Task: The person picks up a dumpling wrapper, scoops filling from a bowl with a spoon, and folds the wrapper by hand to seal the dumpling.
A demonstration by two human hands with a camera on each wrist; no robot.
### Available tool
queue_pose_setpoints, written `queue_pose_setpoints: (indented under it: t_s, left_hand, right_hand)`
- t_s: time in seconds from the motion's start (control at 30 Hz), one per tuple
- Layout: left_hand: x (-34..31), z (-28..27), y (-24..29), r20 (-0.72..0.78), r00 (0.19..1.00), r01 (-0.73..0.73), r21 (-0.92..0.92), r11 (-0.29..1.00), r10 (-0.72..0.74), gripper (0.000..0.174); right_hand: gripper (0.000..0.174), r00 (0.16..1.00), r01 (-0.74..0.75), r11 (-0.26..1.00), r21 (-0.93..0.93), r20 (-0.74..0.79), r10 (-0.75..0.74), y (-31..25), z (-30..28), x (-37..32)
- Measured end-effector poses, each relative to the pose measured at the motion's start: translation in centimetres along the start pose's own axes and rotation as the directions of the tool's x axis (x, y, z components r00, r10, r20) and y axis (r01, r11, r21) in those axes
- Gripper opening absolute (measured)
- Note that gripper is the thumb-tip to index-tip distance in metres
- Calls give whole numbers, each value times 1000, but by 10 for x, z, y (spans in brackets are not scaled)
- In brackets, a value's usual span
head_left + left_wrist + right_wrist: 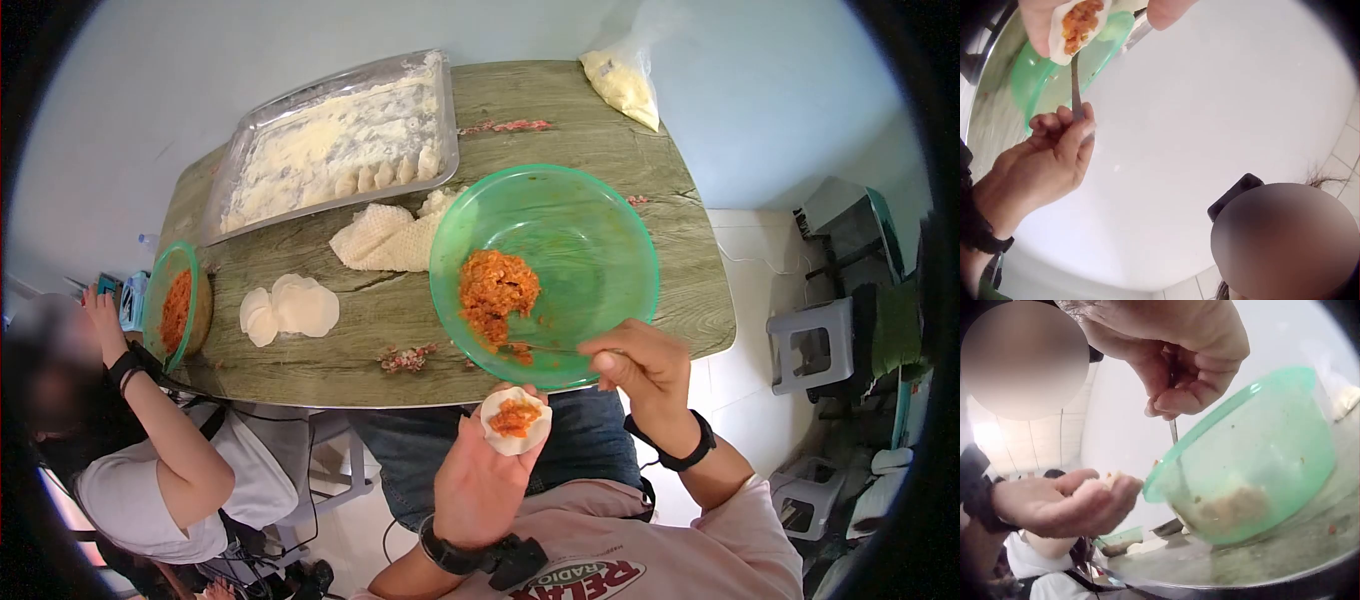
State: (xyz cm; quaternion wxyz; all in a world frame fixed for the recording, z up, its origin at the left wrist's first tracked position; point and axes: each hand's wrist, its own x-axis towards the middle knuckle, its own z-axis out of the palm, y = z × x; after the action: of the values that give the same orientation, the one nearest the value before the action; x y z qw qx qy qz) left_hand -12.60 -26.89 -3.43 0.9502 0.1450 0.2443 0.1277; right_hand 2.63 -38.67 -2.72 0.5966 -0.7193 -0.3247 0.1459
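Note:
My left hand [485, 480] holds a round dumpling wrapper [541, 428] cupped in its fingers, below the near rim of the green bowl. An orange filling [514, 418] is heaped in the middle of the wrapper. With thumb and fingers my right hand [645, 370] pinches the thin, flat metal handle of a spoon [1075, 87] over the bowl's near right rim. The spoon's head is hidden by orange filling inside the bowl. Most of the green plastic bowl [600, 240] shows its bare wall, with a mound of orange filling [497, 290] at its left side.
Several flat wrappers [300, 308] lie left of a crumpled cloth [380, 240]. Behind them a floured metal tray [300, 140] holds several dumplings [385, 176]. A second bowl [205, 310] of orange filling stands near another person [190, 450]. A bag [625, 85] sits at the far right.

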Motion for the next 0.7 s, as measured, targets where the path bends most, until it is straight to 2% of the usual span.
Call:
queue_pose_setpoints:
  t_s: [0.07,0.17,0.23,0.33,0.47,0.53,0.57,0.63,0.7]
  left_hand:
    - [-1,-1,1,0,1000,6,-13,1000,-6,59]
    - [-1,-2,2,-9,1000,-9,25,1000,9,59]
    - [-1,-2,3,-15,1000,-11,12,1000,11,58]
    - [-1,-3,4,-21,1000,-13,10,1000,13,58]
    - [0,-5,3,-26,999,-25,-3,1000,25,57]
    - [0,-5,4,-19,1000,-14,-14,1000,14,57]
    - [0,-5,4,-18,1000,-15,-14,1000,14,57]
    - [0,-5,4,-21,1000,-14,-19,1000,14,57]
    - [0,-4,4,-23,1000,-18,-14,1000,18,56]
  right_hand:
    - [15,1000,-12,1000,18,-19,12,2,3,2]
    - [14,996,50,999,-17,-77,-52,0,4,4]
    - [15,998,59,996,-64,-4,-59,1,8,6]
    - [15,997,51,999,-8,-61,-51,3,10,6]
    - [17,999,51,998,-43,-17,-51,2,8,5]
    - [19,990,-126,980,156,-41,134,1,4,3]
    - [19,990,-125,980,156,-40,133,1,2,3]
    - [21,965,-227,940,253,-73,253,2,-1,4]
    - [22,957,-243,925,290,-85,278,4,-5,5]
